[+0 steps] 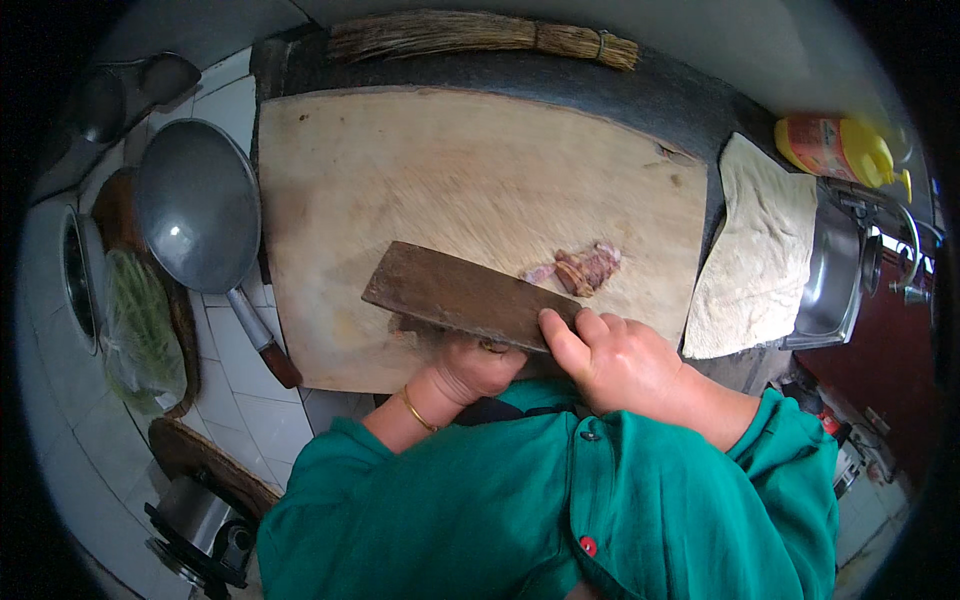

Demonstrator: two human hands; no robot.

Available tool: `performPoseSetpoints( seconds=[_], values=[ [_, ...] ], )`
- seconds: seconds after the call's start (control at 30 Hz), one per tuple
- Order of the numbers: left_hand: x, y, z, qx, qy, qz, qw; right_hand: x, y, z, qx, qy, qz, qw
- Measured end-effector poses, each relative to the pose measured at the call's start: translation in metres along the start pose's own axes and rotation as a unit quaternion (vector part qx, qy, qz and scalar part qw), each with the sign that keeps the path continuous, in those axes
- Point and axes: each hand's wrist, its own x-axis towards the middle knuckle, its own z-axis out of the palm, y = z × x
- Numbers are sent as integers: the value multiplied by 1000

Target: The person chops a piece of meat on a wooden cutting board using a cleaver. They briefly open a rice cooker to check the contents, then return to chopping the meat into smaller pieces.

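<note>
A large wooden cutting board (420, 165) lies before me. My right hand (619, 352) grips a broad, dark cleaver (465, 292), whose blade extends leftward over the board's near part. Just below the blade is my left hand (480, 367), its fingers curled and partly hidden by the blade; whether they hold anything is not visible. Dark scraps (405, 326), perhaps meat, show beneath the blade's lower edge beside that hand. A small cut piece of raw meat (589, 268) rests on the board beyond the cleaver's right end.
A metal wok (199, 206) and a plastic bag of greens (142, 334) are at left. Behind the board lies a straw whisk broom (480, 36). To the right are a pale cloth (757, 255), a steel sink (829, 277) and a yellow bottle (836, 150).
</note>
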Motion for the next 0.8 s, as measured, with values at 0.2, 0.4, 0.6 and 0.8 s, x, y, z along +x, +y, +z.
performPoseSetpoints(
  seconds=[0.2, 0.4, 0.6, 0.8],
  values=[
    [2, 14, -10, 539, 78, 338, 768, -44, 10, -4, 63, -35, 49, 996],
    [10, 14, -12, 494, 60, 393, 773, -29, 12, -1, 228, 30, 137, 964],
    [7, 17, -9, 493, 76, 386, 776, -44, 12, 2, 217, 64, 158, 961],
    [5, 14, -11, 514, 69, 373, 769, -53, 2, -23, 189, 54, 118, 973]
  ],
)
